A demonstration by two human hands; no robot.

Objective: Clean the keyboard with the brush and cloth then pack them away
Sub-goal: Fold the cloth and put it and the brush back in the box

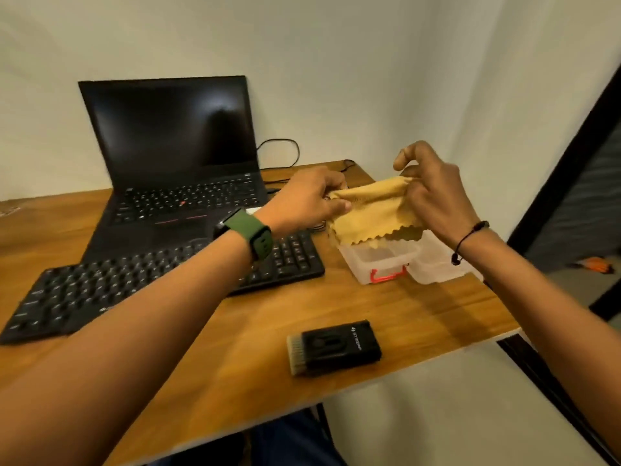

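— Head view, hands?
— I see the left hand (311, 200) and right hand (431, 193) both pinching the yellow cloth (373, 213), stretched above the open plastic box (376, 264).
— Brush, keyboard?
— Brush (336, 346) lies on the bench (386, 311); keyboard (161, 280) left.

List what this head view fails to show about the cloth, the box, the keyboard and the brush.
- Plastic box: contents hidden by the yellow cloth held over it.
- Lid: partly behind the right hand and wrist.
- Keyboard: the left hand's forearm crosses it; key legends blurred.
- Brush: logo too small to read.
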